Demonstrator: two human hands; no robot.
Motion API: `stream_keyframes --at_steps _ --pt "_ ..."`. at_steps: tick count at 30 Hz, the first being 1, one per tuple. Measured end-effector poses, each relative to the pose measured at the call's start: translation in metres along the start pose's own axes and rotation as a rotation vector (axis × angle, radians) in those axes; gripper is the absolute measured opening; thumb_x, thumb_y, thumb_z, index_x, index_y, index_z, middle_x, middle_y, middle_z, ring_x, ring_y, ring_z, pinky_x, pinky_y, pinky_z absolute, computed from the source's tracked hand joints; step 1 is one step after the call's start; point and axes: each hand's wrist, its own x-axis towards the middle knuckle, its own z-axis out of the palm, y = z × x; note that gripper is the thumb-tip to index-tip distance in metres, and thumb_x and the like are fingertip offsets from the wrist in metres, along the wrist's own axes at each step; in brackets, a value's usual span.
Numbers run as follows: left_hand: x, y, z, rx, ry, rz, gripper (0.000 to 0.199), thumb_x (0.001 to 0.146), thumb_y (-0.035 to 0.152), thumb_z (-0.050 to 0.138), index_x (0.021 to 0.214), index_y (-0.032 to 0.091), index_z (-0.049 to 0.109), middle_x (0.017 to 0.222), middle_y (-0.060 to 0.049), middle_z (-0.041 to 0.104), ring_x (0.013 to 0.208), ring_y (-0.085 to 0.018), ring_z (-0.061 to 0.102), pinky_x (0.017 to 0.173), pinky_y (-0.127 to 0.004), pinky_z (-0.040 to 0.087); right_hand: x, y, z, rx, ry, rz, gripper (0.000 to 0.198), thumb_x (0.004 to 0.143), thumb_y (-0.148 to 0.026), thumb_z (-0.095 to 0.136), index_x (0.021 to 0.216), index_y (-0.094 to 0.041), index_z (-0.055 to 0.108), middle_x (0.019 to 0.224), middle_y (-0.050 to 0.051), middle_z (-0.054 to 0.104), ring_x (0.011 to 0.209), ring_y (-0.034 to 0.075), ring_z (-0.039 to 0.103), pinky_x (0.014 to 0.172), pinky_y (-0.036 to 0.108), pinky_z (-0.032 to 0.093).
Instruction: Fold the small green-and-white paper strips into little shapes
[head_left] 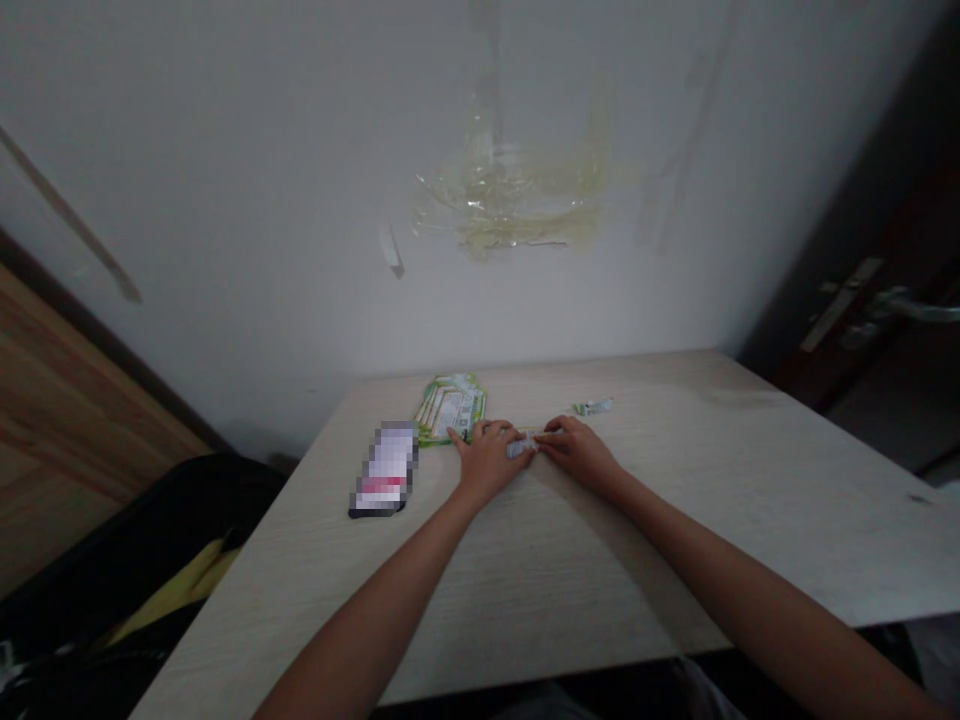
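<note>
My left hand [491,458] rests on the table, its thumb side pressed against a small printed packet piece [519,446] and its outer finger stuck out to the left. Close beside it, my right hand [583,452] has its fingers drawn together at the right end of the same piece. Both hands partly cover it, so its full shape is hidden. Just behind my left hand lies a green and white printed packet [448,408]. A small torn green and white scrap [594,406] lies beyond my right hand.
A phone [384,468] with a blurred-out screen lies left of my left hand. The pale wood-grain table [480,600] meets a wall [262,250] with old tape [525,205]. A dark bag [187,520] is at the left, a door handle [915,305] at the right.
</note>
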Motion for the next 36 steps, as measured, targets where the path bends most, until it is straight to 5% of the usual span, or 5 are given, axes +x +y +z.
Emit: stream_keyframes --at_steps 36 --pt "-0.0004 0.0005 0.0026 -0.014 0.005 0.074 0.025 0.089 0.052 0.058 0.11 0.046 0.07 0.13 0.002 0.062 0.133 -0.029 0.039 0.11 -0.077 0.003 0.0012 -0.0039 -0.0014 -0.03 0.018 0.005 0.02 0.091 -0.03 0.062 0.103 -0.026 0.077 0.102 0.008 0.066 0.096 0.019 0.061 0.089 0.032 0.048"
